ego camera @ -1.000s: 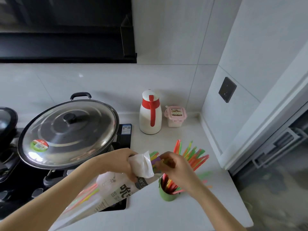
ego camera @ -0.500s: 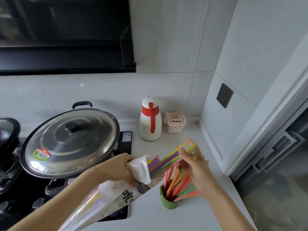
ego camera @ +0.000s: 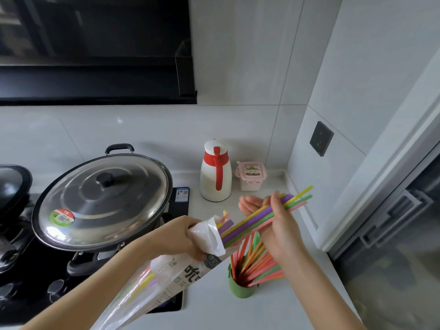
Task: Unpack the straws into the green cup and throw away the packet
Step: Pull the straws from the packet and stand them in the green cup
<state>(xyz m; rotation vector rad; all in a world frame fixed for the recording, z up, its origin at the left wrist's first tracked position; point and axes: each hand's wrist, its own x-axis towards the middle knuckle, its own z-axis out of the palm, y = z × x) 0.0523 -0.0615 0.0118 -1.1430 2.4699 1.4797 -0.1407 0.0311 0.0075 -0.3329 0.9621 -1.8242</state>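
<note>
My left hand [ego camera: 183,236] grips the clear plastic straw packet [ego camera: 152,284] near its open mouth, holding it tilted over the counter. A bundle of coloured straws [ego camera: 257,217] sticks out of the packet towards the right. My right hand [ego camera: 278,225] pinches this bundle about midway, with the straw tips reaching past it. Below the hands stands the green cup [ego camera: 240,288] on the white counter, with several orange, red and green straws [ego camera: 254,260] leaning in it. A few straws remain inside the packet.
A large wok with a steel lid [ego camera: 102,201] sits on the black hob at the left. A white and red thermos jug [ego camera: 215,172] and a small pink-lidded box [ego camera: 251,176] stand at the back. The counter [ego camera: 273,313] ends at a wall on the right.
My right hand has drawn the bundle of straws further out of the packet, up and to the right. The left hand keeps hold of the packet.
</note>
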